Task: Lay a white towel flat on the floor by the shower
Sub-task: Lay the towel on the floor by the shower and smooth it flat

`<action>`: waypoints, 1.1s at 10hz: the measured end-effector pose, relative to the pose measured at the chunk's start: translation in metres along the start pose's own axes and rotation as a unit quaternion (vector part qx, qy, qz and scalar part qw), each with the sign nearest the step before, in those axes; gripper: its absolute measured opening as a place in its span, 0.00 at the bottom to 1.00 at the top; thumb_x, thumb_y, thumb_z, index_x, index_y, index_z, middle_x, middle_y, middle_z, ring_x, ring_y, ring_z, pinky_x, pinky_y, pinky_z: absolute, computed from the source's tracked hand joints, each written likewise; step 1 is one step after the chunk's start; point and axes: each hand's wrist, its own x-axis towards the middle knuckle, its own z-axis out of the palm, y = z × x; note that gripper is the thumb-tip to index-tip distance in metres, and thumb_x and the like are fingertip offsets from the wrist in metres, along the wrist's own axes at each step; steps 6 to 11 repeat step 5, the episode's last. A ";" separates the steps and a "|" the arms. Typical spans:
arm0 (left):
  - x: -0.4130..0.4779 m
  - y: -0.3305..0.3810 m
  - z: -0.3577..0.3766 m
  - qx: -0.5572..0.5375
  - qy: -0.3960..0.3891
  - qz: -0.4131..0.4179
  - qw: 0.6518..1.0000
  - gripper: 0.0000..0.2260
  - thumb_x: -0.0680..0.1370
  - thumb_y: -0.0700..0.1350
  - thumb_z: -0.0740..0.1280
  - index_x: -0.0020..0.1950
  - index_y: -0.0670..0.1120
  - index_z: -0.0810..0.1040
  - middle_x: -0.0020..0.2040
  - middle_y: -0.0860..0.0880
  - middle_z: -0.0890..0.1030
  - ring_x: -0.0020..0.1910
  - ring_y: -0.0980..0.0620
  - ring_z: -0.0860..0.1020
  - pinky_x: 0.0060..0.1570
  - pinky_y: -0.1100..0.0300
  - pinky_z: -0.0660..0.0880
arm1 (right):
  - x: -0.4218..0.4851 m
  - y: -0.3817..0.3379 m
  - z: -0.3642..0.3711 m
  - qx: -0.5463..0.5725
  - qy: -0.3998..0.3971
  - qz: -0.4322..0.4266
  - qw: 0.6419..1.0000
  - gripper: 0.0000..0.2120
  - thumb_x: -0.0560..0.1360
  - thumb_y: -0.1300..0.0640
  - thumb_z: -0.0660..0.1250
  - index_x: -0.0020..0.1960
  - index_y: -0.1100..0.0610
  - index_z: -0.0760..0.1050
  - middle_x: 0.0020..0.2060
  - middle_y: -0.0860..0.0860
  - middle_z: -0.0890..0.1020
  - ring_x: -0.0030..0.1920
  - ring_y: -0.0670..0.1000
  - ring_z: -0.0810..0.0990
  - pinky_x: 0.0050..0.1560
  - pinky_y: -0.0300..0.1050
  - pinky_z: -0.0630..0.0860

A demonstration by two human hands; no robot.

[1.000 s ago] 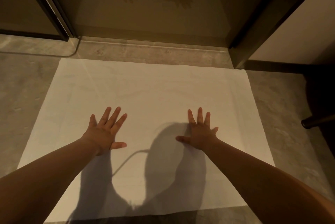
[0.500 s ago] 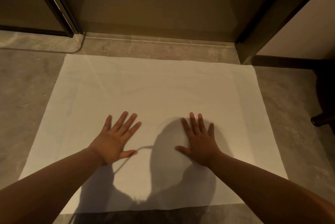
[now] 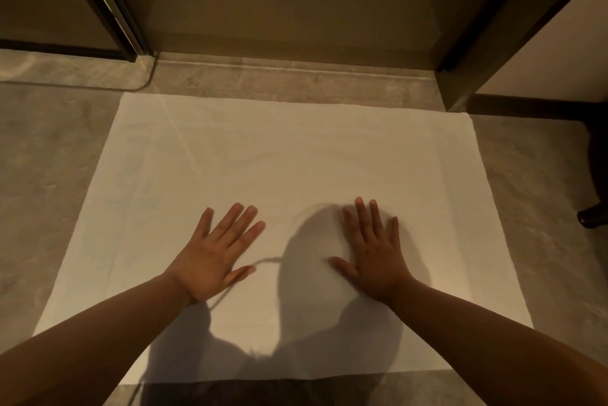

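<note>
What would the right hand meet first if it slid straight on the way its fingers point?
Only bare white towel lies ahead of the right hand; nothing sits on it. Past its far edge, likely the shower sill.

The left hand [image 3: 214,257] and right hand [image 3: 375,257] hide patches of white towel [image 3: 296,149], and a dark object [image 3: 594,220] is cropped at right.
</note>
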 end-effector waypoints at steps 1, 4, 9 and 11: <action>0.006 0.002 0.001 -0.017 0.017 -0.050 0.998 0.31 0.78 0.63 0.47 0.76 0.46 0.57 0.77 0.43 0.56 0.75 0.39 0.55 0.67 0.34 0.58 | 0.011 -0.002 -0.005 0.012 0.018 0.021 1.000 0.41 0.73 0.28 0.42 0.75 0.49 0.31 0.75 0.53 0.35 0.74 0.57 0.31 0.70 0.63 0.35; 0.008 -0.001 0.003 -0.037 -0.018 -0.069 0.997 0.31 0.78 0.64 0.45 0.77 0.47 0.56 0.77 0.42 0.55 0.75 0.39 0.55 0.67 0.33 0.57 | 0.024 0.000 -0.001 -0.003 -0.048 0.043 0.998 0.41 0.69 0.25 0.34 0.73 0.46 0.27 0.73 0.51 0.29 0.72 0.56 0.26 0.69 0.64 0.33; 0.005 0.004 -0.018 -0.068 0.001 -0.100 0.993 0.33 0.77 0.65 0.39 0.77 0.50 0.46 0.77 0.45 0.47 0.76 0.41 0.49 0.70 0.38 0.52 | 0.023 -0.004 -0.024 0.026 -0.092 0.058 0.994 0.41 0.72 0.28 0.41 0.75 0.48 0.31 0.75 0.52 0.32 0.74 0.57 0.31 0.71 0.64 0.42; 0.005 0.004 -0.018 -0.068 0.001 -0.100 0.993 0.33 0.77 0.65 0.39 0.77 0.50 0.46 0.77 0.45 0.47 0.76 0.41 0.49 0.70 0.38 0.52 | 0.023 -0.004 -0.024 0.026 -0.092 0.058 0.994 0.41 0.72 0.28 0.41 0.75 0.48 0.31 0.75 0.52 0.32 0.74 0.57 0.31 0.71 0.64 0.42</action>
